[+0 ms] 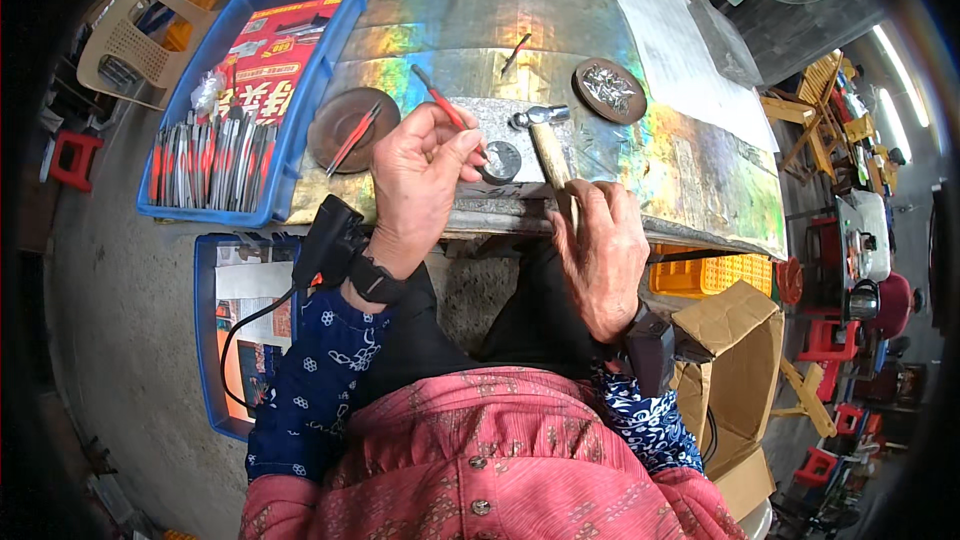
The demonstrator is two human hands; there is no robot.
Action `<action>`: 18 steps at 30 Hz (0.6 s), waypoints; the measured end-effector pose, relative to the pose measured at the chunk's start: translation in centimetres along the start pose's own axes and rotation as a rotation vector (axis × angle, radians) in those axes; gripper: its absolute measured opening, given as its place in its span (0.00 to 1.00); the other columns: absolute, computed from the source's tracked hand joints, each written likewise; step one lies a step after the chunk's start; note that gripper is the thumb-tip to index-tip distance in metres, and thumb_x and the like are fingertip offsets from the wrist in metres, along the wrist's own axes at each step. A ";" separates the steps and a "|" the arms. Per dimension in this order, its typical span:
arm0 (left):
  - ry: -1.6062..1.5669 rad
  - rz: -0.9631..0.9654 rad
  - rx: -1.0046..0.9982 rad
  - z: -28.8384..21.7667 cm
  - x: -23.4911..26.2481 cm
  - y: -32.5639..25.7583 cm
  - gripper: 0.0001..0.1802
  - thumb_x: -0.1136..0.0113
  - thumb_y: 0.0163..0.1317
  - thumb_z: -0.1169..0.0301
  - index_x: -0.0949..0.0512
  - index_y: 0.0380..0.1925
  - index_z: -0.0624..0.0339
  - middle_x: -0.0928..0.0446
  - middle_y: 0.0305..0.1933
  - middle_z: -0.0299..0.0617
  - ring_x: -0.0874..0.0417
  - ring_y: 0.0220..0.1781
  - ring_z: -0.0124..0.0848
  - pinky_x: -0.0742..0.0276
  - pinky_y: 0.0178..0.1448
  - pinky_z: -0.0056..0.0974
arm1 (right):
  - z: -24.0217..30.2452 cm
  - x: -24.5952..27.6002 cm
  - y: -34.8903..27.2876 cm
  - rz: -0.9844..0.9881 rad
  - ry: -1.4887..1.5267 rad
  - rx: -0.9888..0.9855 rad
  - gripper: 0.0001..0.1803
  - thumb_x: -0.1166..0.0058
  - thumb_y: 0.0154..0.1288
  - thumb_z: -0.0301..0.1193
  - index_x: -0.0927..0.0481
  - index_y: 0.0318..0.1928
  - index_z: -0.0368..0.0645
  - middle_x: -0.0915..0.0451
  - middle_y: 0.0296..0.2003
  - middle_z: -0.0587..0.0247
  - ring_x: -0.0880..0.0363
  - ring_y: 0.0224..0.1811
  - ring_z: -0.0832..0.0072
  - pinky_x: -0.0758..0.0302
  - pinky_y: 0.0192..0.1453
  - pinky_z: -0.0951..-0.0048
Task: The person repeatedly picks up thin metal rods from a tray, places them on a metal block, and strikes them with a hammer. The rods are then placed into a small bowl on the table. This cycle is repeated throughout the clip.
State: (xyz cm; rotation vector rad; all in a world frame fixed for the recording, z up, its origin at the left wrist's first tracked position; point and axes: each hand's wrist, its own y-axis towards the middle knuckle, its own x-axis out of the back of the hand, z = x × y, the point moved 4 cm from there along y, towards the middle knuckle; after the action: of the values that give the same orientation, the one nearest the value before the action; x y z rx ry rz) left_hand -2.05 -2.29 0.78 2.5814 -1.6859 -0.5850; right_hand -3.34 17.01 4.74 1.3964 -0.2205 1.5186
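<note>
Slim red-and-dark tool [440,97] is pinched by left hand [425,170], left of metal-headed hammer [548,148] (wooden-handled) gripped by right hand [606,252].

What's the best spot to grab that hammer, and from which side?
Probably the wooden handle, toward its lower end, coming from the near side. It is long and slim and slants back that way, while the metal head sits at the far end. The right hand grips it there.

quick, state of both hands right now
Left hand: closed, holding a slim red and black tool.
Right hand: closed, holding a hammer.
</note>
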 end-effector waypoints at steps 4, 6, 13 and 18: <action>0.135 0.002 -0.022 0.1 -0.3 0.5 0.06 0.42 0.66 0.79 0.23 0.41 0.67 0.18 0.34 0.40 0.18 0.31 0.23 0.22 0.33 0.25 | -0.8 -0.5 -0.5 0.091 0.030 -0.085 0.25 0.36 0.56 0.27 0.27 0.54 0.40 0.28 0.41 0.50 0.24 0.44 0.52 0.24 0.45 0.58; 0.184 0.010 -0.021 0.1 -0.4 0.5 0.06 0.42 0.66 0.79 0.24 0.42 0.68 0.19 0.35 0.41 0.18 0.32 0.23 0.21 0.34 0.25 | -1.0 -0.7 -0.6 0.109 0.044 -0.105 0.25 0.36 0.56 0.27 0.28 0.55 0.40 0.27 0.41 0.50 0.24 0.43 0.52 0.24 0.44 0.58; 0.262 -0.003 -0.045 -0.2 -0.7 0.2 0.07 0.40 0.65 0.80 0.23 0.42 0.68 0.19 0.35 0.39 0.18 0.32 0.21 0.23 0.35 0.23 | -1.2 -1.1 -0.4 0.147 0.056 -0.103 0.27 0.37 0.57 0.28 0.30 0.57 0.39 0.27 0.41 0.49 0.23 0.42 0.51 0.24 0.42 0.58; 0.277 -0.003 -0.053 -0.2 -0.7 0.1 0.06 0.40 0.65 0.80 0.22 0.42 0.67 0.19 0.35 0.38 0.19 0.32 0.21 0.23 0.36 0.23 | -1.2 -1.2 -0.4 0.146 0.059 -0.108 0.27 0.37 0.57 0.28 0.30 0.57 0.39 0.27 0.41 0.49 0.23 0.42 0.51 0.24 0.42 0.57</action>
State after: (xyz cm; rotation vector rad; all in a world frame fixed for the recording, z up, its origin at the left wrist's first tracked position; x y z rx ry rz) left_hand -2.34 -1.80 1.23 2.4900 -1.5557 -0.2524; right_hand -4.05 17.42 3.17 1.2709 -0.3700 1.6407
